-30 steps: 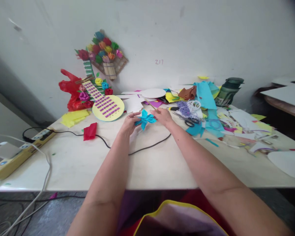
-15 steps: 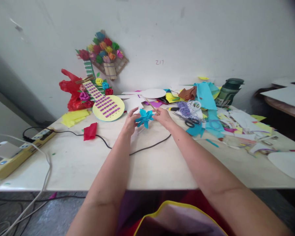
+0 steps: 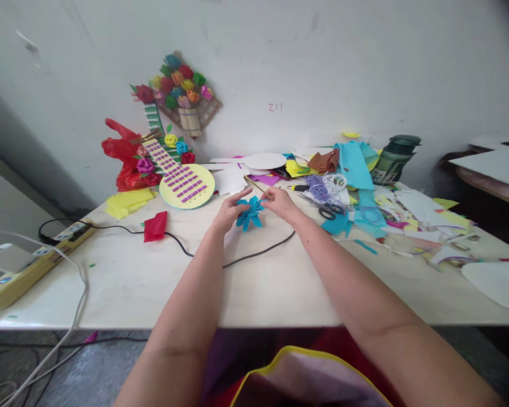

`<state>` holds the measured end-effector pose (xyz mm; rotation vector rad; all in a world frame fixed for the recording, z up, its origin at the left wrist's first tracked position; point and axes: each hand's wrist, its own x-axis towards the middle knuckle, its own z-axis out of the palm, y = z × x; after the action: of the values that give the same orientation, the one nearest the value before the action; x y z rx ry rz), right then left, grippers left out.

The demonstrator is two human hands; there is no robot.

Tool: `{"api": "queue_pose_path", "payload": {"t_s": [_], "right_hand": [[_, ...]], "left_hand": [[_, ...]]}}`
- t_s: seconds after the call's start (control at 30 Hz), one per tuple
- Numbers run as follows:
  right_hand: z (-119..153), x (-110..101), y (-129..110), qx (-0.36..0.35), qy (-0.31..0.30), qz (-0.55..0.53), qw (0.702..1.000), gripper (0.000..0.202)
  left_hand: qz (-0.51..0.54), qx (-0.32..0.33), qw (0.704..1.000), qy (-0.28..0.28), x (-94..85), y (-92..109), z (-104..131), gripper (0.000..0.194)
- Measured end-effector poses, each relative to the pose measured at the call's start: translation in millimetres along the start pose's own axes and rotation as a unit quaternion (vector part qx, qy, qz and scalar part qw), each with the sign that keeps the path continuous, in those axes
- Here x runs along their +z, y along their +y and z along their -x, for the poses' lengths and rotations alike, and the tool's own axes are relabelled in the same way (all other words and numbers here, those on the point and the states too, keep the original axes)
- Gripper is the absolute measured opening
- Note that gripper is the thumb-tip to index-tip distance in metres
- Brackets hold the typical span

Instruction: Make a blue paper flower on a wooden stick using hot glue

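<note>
A blue paper flower (image 3: 250, 215) with several pointed petals is between my hands, above the middle of the table. My left hand (image 3: 230, 211) grips its left side between thumb and fingers. My right hand (image 3: 280, 202) is closed on a thin wooden stick (image 3: 257, 185) that points up and to the left. The fingertips of that hand are at the flower's upper right edge; whether they also pinch a petal cannot be told.
A black cable (image 3: 261, 252) crosses the table below my hands. Scissors (image 3: 330, 211), yarn (image 3: 318, 188) and paper scraps lie to the right. A yellow paper guitar (image 3: 187, 185), red paper (image 3: 155, 226) and a power strip (image 3: 38, 265) are on the left.
The blue flower has moved slightly down and turned. My left fingers have shifted over its left petals. The stick in my right hand has tilted a little further left.
</note>
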<state>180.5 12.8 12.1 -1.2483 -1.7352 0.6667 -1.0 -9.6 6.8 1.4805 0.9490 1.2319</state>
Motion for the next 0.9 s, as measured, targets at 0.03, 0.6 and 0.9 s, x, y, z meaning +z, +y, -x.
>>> {"api": "queue_pose_path", "payload": {"t_s": [0.03, 0.6, 0.9], "right_hand": [[0, 0, 0, 0.005, 0.003, 0.002, 1.000, 0.010], [-2, -1, 4, 0.022, 0.078, 0.036, 0.996, 0.008], [1, 0, -7, -0.046, 0.093, 0.099, 0.990, 0.004]], "left_hand": [[-0.007, -0.001, 1.000, 0.001, 0.4, 0, 0, 0.060], [-0.001, -0.061, 0.998, 0.032, 8.3, 8, 5, 0.046], [-0.038, -0.068, 0.996, 0.033, 10.5, 10, 4, 0.043]]}}
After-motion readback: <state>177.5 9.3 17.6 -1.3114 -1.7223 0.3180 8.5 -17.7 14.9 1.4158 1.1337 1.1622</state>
